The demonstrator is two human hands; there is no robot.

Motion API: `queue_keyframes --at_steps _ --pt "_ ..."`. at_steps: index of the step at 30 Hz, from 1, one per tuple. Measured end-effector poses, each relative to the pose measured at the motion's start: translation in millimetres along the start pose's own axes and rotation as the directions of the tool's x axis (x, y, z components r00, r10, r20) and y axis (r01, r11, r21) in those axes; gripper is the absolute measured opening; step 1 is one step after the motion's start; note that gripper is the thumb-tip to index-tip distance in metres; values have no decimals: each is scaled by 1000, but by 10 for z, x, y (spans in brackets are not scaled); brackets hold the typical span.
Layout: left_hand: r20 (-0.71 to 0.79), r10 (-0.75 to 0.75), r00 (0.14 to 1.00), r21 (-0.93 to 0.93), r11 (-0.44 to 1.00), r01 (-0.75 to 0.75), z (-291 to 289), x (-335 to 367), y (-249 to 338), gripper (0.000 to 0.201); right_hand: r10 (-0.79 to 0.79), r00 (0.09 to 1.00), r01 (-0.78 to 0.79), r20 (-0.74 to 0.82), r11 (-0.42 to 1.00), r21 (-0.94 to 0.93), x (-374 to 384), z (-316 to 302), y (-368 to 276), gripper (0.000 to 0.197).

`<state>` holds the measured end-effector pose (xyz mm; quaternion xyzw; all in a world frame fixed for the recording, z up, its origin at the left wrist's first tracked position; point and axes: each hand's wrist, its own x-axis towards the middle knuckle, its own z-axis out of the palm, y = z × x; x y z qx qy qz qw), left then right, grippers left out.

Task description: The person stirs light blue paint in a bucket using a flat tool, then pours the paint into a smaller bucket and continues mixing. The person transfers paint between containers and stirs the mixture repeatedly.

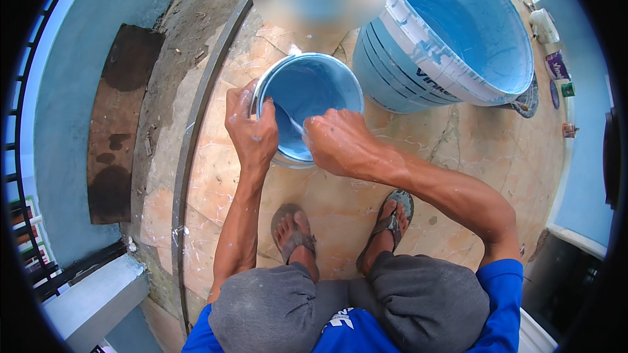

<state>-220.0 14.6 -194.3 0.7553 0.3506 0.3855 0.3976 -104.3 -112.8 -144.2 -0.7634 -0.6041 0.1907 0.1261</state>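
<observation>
A small bucket [353, 95] with blue paint inside stands on the tiled floor in front of me. My left hand [254, 129] is closed on its left rim, thumb on the inner side. My right hand [340, 140], in a fist over the near right part of the bucket, grips a thin pale stick [292, 119] that slants down into the paint. The stick's lower end is hidden in the bucket, so its kind does not show. Pale paint spots mark both hands. Beyond it on the right, a large paint bucket [392, 59] has blue-coated inner walls and a paint-smeared white rim.
Behind the small bucket, a blurred patch covers part of the scene. Along the right wall stand a white container [544, 26], a purple can [557, 65] and a green-lidded jar [567, 89]. A dark stained board [124, 131] lies left of the raised floor edge [190, 131].
</observation>
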Motion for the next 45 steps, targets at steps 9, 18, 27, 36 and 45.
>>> queue_keyframes --at_steps 9,18,27,36,45 --pt "-9 -46 999 -34 998 46 -33 -88 -11 31 -115 993 102 -35 960 -259 -81 -14 204 9" --pt "-172 -219 961 -285 944 164 34 -336 -43 32 -21 1000 21 -3 1000 0 48 66 -22 7" --pt "-271 -330 904 -323 916 238 60 -476 -35 37 -179 976 208 122 933 -292 131 5 5 8" --pt "-333 -387 860 -403 883 241 104 -578 -25 36 -46 998 46 40 999 1 222 87 -201 12" --pt "-307 -396 865 -372 887 274 21 -689 -107 37 -106 962 197 252 909 -368 257 -13 -208 21"
